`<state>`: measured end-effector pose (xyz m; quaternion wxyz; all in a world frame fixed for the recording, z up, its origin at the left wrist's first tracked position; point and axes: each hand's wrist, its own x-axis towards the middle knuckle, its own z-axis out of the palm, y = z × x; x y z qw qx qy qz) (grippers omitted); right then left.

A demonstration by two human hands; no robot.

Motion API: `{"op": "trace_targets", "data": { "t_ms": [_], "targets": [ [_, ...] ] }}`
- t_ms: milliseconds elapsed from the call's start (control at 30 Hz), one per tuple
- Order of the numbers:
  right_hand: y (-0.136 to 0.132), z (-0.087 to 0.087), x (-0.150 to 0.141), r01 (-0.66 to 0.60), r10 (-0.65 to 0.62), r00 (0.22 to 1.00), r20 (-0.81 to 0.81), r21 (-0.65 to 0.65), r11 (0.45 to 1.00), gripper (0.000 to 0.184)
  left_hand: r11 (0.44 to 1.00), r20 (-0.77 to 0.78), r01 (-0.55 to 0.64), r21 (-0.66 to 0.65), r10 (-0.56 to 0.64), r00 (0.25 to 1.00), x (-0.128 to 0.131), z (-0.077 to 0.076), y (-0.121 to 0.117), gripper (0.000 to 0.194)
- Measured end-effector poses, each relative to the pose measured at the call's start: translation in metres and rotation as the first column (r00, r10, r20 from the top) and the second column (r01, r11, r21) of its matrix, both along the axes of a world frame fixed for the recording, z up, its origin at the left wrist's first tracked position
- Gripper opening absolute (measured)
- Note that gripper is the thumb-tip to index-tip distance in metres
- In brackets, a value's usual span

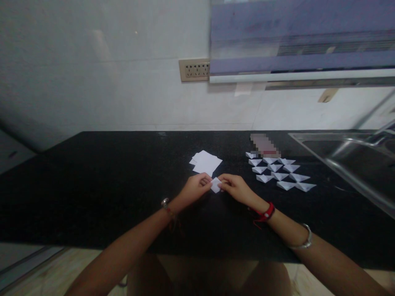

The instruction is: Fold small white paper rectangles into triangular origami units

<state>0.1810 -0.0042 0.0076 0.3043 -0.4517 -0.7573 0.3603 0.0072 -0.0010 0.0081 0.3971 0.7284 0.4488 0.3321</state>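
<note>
Both my hands meet over the black countertop and pinch one small white piece of paper between them. My left hand grips its left edge with closed fingers. My right hand grips its right edge the same way. Just behind the hands lies a small stack of flat white paper sheets. To the right, several folded white paper triangles lie in rows on the counter.
A steel sink is set into the counter at the right, with a tap above it. A wall socket sits on the tiled wall behind. A blurred purple cabinet or hood hangs overhead. A pixelated object lies behind the triangles.
</note>
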Motion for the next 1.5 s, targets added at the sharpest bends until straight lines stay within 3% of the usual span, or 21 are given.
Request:
{"op": "trace_targets", "data": {
  "t_ms": [133,267,467,633,867,1100,1300,1500],
  "targets": [
    [0.000,0.000,0.001,-0.057,0.051,0.996,-0.069,-0.082,0.995,0.014,0.995,0.068,0.024,-0.095,-0.018,0.997,-0.001,-0.003,0.005,0.009],
    [0.001,-0.002,0.001,-0.077,0.070,0.995,-0.072,-0.112,0.991,0.016,0.992,0.039,0.030,-0.120,-0.026,0.999,-0.003,-0.003,0.005,0.008],
    [0.000,0.002,-0.002,0.040,-0.046,0.996,0.079,0.072,0.997,0.018,0.992,0.031,0.043,-0.118,-0.040,0.999,0.000,0.001,-0.002,0.007],
    [-0.001,0.004,-0.006,0.061,-0.067,0.997,0.042,0.132,0.989,0.016,0.995,0.002,0.001,-0.097,-0.001,1.000,0.004,0.006,-0.003,0.006],
    [0.001,0.000,0.000,-0.007,0.006,0.997,0.082,0.017,1.000,0.020,0.994,0.004,0.010,-0.111,-0.010,1.000,0.001,-0.003,0.002,0.007],
    [0.001,0.003,0.002,0.024,-0.030,0.993,0.117,0.058,0.998,0.011,0.999,-0.020,0.039,-0.019,-0.039,0.999,-0.001,-0.002,0.000,0.016],
    [0.002,0.000,0.003,-0.012,0.012,0.999,0.043,-0.001,1.000,0.029,1.000,-0.118,-0.008,0.028,0.011,0.993,-0.002,0.004,0.000,0.015],
    [-0.001,0.002,0.002,-0.063,0.064,0.998,0.007,-0.053,0.997,0.032,0.998,-0.131,-0.057,0.006,0.057,0.990,-0.005,-0.001,0.004,0.014]
  ]
}}
